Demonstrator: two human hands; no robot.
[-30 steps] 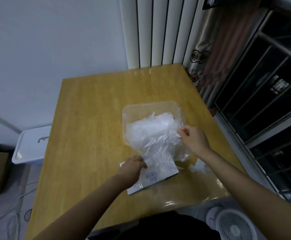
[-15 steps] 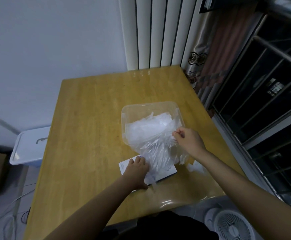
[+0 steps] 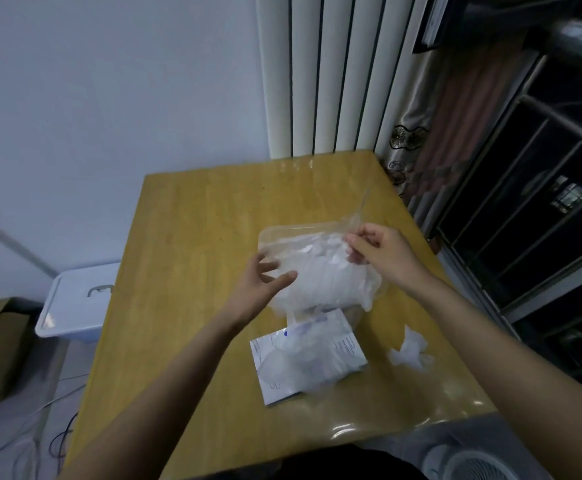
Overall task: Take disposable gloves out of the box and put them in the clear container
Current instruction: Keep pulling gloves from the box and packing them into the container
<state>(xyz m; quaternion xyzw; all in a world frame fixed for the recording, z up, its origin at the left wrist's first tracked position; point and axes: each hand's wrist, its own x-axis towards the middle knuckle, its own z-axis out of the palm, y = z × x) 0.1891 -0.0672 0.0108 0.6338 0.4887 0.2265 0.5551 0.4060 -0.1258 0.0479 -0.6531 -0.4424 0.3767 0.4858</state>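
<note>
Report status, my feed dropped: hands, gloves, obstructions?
Left hand open at the glove pile. Right hand pinching a glove over the clear container. Stray glove on table beside the box; no obstruction.

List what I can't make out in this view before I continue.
Clear container: near wall and floor, head view, buried under the glove pile.
Box: opening, head view, covered by loose gloves.
Glove pinched by the right hand: outline, head view, blurred and see-through.
</note>
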